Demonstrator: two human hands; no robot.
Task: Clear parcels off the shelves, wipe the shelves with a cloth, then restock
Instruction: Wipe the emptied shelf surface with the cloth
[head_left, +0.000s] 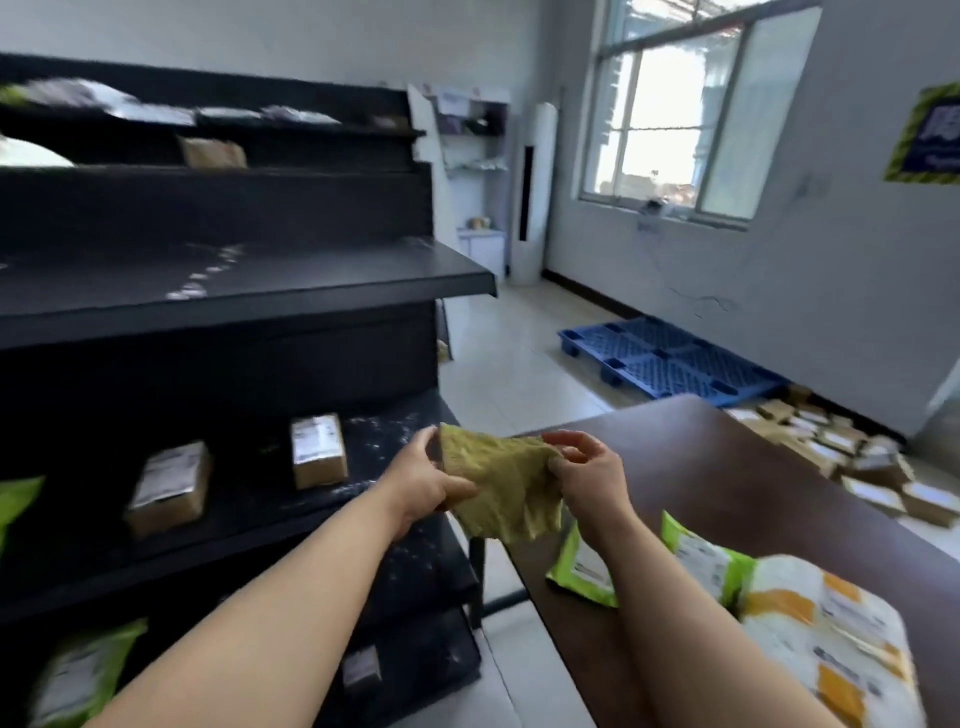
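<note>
An olive-green cloth hangs spread between my two hands, in front of the shelf unit's right end. My left hand grips its left edge and my right hand pinches its right edge. The black shelf unit fills the left side; its middle shelf is bare with white dust marks. Two brown cardboard parcels stand on the shelf below. Green bag parcels lie on the lowest shelf. More parcels sit on the top shelves.
A dark brown table stands at the right, with green mailers and a white-and-orange bag on it. Several brown boxes lie on the floor beyond. A blue pallet lies by the wall under the window.
</note>
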